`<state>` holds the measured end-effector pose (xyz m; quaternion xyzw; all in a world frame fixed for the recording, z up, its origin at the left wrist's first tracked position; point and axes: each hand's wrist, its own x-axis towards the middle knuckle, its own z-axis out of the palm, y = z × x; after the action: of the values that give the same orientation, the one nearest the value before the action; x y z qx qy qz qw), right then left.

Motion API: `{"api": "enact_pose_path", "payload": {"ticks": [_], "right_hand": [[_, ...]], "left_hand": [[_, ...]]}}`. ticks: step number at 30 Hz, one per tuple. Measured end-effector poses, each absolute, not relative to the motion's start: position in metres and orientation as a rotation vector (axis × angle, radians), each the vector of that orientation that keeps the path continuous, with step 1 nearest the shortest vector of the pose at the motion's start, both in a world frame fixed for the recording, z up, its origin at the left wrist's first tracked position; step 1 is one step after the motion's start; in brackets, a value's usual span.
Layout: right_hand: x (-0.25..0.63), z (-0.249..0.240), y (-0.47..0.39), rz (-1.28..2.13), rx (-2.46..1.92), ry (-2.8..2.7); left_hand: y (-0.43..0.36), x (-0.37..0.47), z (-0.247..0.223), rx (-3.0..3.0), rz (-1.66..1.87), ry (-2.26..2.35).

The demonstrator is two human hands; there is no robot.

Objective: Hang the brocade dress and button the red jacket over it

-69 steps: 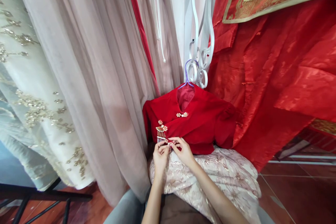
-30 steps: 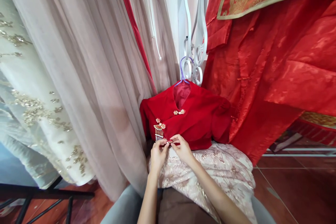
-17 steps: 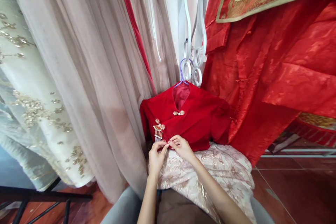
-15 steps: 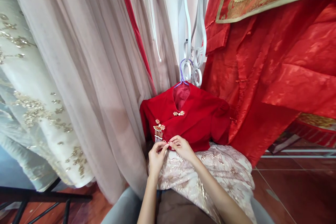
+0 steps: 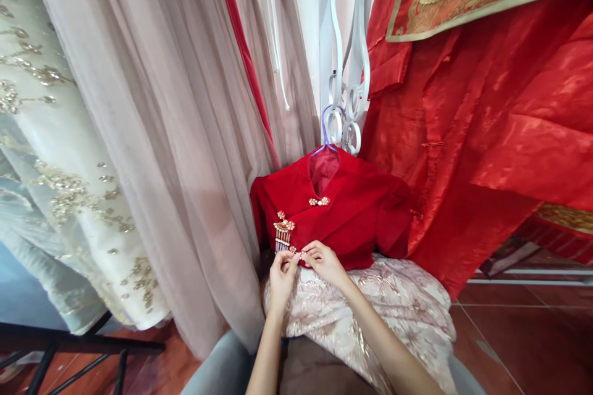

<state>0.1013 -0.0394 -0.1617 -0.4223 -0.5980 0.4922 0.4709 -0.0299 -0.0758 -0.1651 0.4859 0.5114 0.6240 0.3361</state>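
A red velvet jacket [image 5: 352, 203] hangs on a purple hanger [image 5: 326, 129], its lower edge over pale floral brocade fabric [image 5: 407, 302]. A beaded clasp [image 5: 319, 202] sits below its collar, and a tasselled ornament [image 5: 283, 231] is on its left side. At the jacket's lower front edge, my left hand [image 5: 283, 271] pinches one side of a small beaded clasp. My right hand [image 5: 323, 261] pinches the other side of that clasp, fingertips close to those of the left. The fingers partly cover the clasp, so whether it is fastened cannot be seen.
Sheer pinkish drapes [image 5: 176, 136] and a white gown with gold beading [image 5: 83, 154] hang at the left. White scrolled metalwork [image 5: 354, 99] stands behind the hanger. Red satin garments [image 5: 467, 136] hang at the right. Black metal legs [image 5: 83, 342] stand at lower left.
The whole view has shifted slightly, so things appear a little further right. Both hands remain pinched at the same clasp, with barely any change in the fingers.
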Motion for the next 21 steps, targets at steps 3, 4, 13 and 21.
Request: {"api": "enact_pose_path", "payload": {"ticks": [3, 4, 13, 21], "right_hand": [[0.1011, -0.164, -0.0386, 1.204, -1.035, -1.45], [0.101, -0.1645, -0.0383, 1.208, -1.033, -1.44], [0.1017, -0.1602, -0.0373, 1.259, -1.029, -1.45], [0.1003, -0.1561, -0.0429, 1.235, -1.061, -1.499]], "left_hand": [[-0.076, -0.032, -0.1661, 1.3, 1.614, 1.324], [-0.0762, -0.0335, -0.1667, 1.318, 1.59, 1.32], [-0.0764, -0.0358, -0.1657, 1.273, 1.6, 1.294], [-0.0795, -0.0331, -0.1595, 1.202, 1.616, 1.278]]}}
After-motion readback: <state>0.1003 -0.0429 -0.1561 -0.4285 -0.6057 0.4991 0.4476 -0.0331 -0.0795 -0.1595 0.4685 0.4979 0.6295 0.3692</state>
